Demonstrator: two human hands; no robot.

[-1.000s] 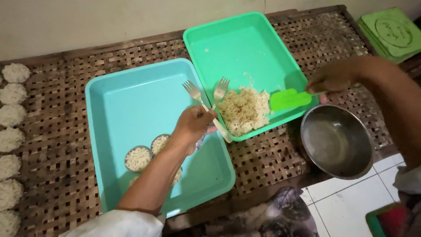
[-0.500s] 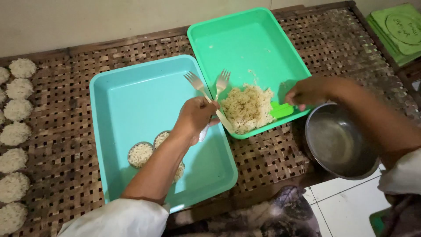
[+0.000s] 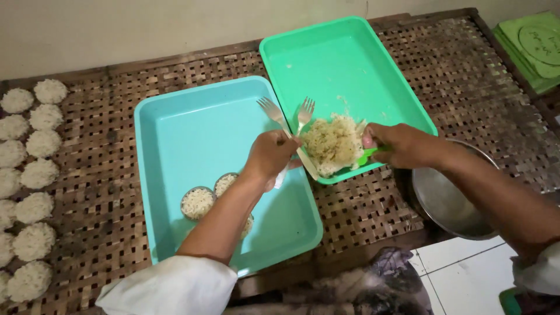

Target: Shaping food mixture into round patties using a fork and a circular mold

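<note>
Over green tray (image 3: 350,64): noodle heap (image 3: 333,143), soft, crumbly; lifting from beneath.
L hand (image 3: 269,154): clamping two forks (image 3: 289,119).
R hand (image 3: 402,146): gripping green scoop (image 3: 368,156).

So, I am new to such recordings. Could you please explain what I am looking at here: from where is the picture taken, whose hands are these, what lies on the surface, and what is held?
There is no machine here. One camera sits on a person's head and looks down, so both hands are that person's own.

The surface is a woven lattice table. On it lie a light blue tray and a green tray. The green tray holds a pile of pale noodles. The blue tray holds small round cups filled with noodles. Round noodle cakes lie in rows at the table's left edge. A metal bowl stands at the right.

The left hand holds two forks, prongs pointing away. The right hand grips something green beside the noodle pile; what it is I cannot tell, because the hand covers most of it.
</note>
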